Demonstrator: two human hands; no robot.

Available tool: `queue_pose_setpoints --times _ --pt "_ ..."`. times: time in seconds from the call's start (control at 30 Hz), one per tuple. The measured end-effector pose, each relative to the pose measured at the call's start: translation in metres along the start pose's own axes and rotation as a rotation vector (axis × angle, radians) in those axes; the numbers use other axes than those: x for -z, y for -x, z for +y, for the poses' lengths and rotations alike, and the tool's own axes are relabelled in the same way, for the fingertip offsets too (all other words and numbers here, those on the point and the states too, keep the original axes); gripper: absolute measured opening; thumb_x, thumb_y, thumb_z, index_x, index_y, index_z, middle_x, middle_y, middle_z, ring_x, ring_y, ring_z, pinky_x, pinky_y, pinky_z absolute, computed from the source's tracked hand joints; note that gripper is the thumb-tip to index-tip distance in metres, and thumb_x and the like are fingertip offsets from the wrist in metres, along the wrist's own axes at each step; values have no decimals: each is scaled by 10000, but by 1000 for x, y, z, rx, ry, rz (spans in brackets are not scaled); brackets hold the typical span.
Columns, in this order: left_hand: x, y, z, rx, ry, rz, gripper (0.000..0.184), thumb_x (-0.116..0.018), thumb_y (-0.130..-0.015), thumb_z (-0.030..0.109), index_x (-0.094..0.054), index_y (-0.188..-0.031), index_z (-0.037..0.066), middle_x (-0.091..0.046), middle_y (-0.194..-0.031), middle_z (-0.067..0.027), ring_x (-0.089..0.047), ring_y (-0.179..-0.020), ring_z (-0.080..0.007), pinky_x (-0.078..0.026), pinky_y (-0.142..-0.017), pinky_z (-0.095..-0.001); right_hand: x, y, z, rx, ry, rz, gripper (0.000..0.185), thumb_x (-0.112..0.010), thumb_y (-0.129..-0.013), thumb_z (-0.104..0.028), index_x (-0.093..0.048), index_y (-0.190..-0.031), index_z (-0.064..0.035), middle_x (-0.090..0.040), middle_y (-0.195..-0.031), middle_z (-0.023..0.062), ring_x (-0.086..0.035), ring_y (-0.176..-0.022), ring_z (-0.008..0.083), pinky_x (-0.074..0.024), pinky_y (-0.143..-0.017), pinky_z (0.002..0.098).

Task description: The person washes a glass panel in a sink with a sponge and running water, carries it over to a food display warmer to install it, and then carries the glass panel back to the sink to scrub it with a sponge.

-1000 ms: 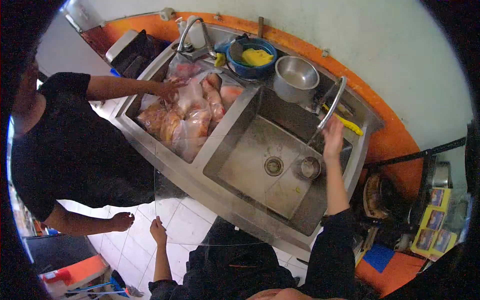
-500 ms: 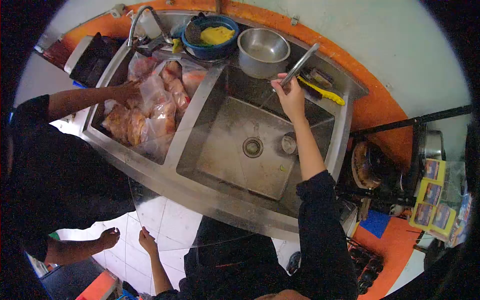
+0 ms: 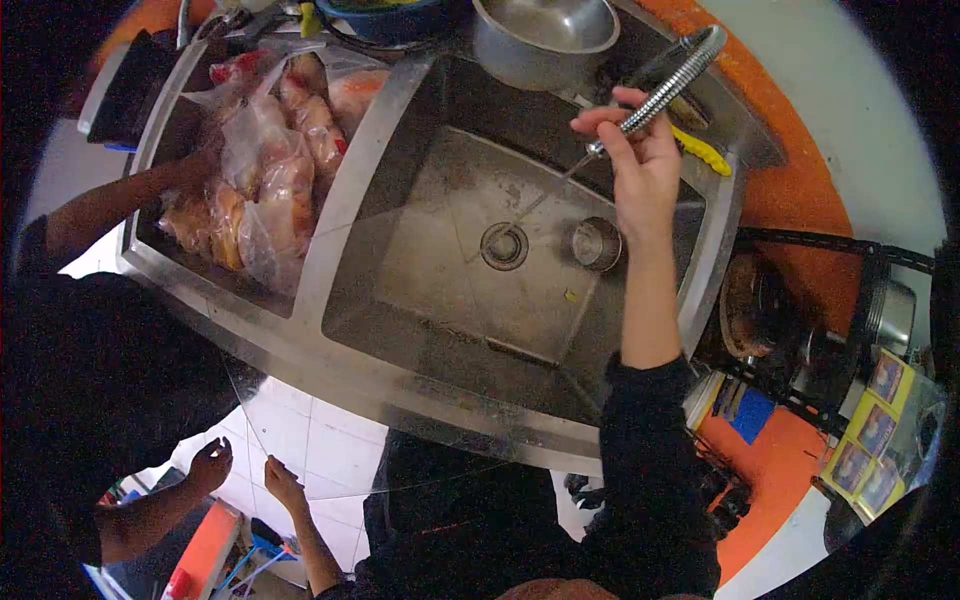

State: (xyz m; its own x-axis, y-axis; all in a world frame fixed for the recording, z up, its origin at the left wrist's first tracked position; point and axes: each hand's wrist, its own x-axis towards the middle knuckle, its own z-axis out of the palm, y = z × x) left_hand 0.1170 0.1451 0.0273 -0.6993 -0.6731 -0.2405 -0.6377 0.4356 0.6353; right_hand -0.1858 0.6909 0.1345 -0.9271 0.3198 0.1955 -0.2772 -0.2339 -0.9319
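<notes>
My right hand [image 3: 645, 165] grips a flexible metal faucet hose [image 3: 668, 95] above the right sink basin [image 3: 440, 290]. A thin stream of water leaves its tip, slanting toward the drain [image 3: 504, 246]. Low at the left, my left hand [image 3: 286, 486] is closed at the edge of a large clear sheet [image 3: 345, 475], which spreads over the front of the sink; its far outline is faint. A small metal cup [image 3: 596, 244] sits in the basin beside the drain.
Bagged meat [image 3: 285, 190] fills the left basin, where a co-worker's hand [image 3: 205, 150] reaches in. Their other hand [image 3: 211, 466] hangs near my left hand. Behind the sink stand a metal pot [image 3: 545, 45], a blue tub [image 3: 395, 22] and a yellow-handled brush [image 3: 702, 150].
The view has moved closer over the sink. My right hand has tilted the hose, and its water stream now shows clearly toward the drain. My left hand keeps its hold on the sheet.
</notes>
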Motion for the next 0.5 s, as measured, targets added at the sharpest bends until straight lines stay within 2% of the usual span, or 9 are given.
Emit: queue_pose_setpoints --times 0.07,0.1,0.13,0.23,0.33,0.37,0.4,0.47,0.5 --pt "0 0 0 25 2 -13 358 -396 -911 290 -373 -614 92 -288 -471 35 -271 -368 -46 -217 -333 -217 17 -9 2 67 213 -170 337 -594 -770 -25 -440 -1070 -18 -583 -943 112 -594 -810 192 -449 -771 279" --pt "2 1 -1 51 12 -21 354 -392 -913 285 -374 -618 90 -292 -478 33 -275 -369 -46 -216 -331 -214 22 -10 3 88 349 -135 258 -589 -775 -26 -459 -997 -18 -593 -890 96 -597 -809 178 -450 -767 275" --pt "4 1 -4 50 9 -21 354 -392 -913 285 -374 -618 90 -292 -478 33 -275 -369 -46 -216 -331 -214 31 -11 7 86 347 -132 258 -589 -775 -26 -459 -997 -18 -593 -890 96 -597 -809 178 -450 -767 275" --pt "0 0 -3 50 63 -26 348 -388 -914 271 -372 -617 92 -287 -479 34 -277 -366 -46 -214 -326 -213 42 -11 13 193 686 -47 218 -564 -795 -30 -480 -995 -3 -615 -890 81 -586 -855 137 -439 -786 261" --pt "2 -2 -4 37 -49 -17 340 -384 -914 264 -370 -616 102 -278 -479 40 -269 -370 -43 -211 -326 -211 28 -7 21 155 444 -38 289 -572 -785 -16 -478 -1058 -11 -609 -960 86 -581 -884 152 -438 -788 259" --pt "3 -5 -14 -11 -2 -40 339 -380 -914 265 -371 -616 103 -278 -479 40 -266 -370 -43 -213 -325 -214 25 -3 25 115 384 -85 335 -537 -840 -181 -459 -1124 -20 -567 -1069 95 -533 -995 182 -392 -864 297" --pt "5 -7 -21 -58 48 -59 339 -376 -914 266 -372 -616 105 -277 -478 40 -263 -371 -43 -215 -325 -216 28 2 32 115 384 -80 335 -537 -840 -181 -459 -1124 -20 -567 -1069 95 -533 -995 182 -392 -864 297" --pt "4 -6 -16 1 54 -49 341 -373 -914 270 -368 -615 106 -279 -479 39 -263 -374 -45 -214 -326 -219 38 17 63 237 356 -169 476 -431 -871 -391 -434 -1170 -22 -507 -1157 109 -457 -1097 206 -321 -937 333" --pt "4 -5 -11 69 60 -38 344 -369 -915 274 -364 -614 107 -281 -480 38 -262 -377 -47 -213 -327 -223 41 32 90 111 347 -99 483 -351 -883 -420 -442 -1149 -28 -524 -1119 89 -472 -1042 192 -343 -893 318"
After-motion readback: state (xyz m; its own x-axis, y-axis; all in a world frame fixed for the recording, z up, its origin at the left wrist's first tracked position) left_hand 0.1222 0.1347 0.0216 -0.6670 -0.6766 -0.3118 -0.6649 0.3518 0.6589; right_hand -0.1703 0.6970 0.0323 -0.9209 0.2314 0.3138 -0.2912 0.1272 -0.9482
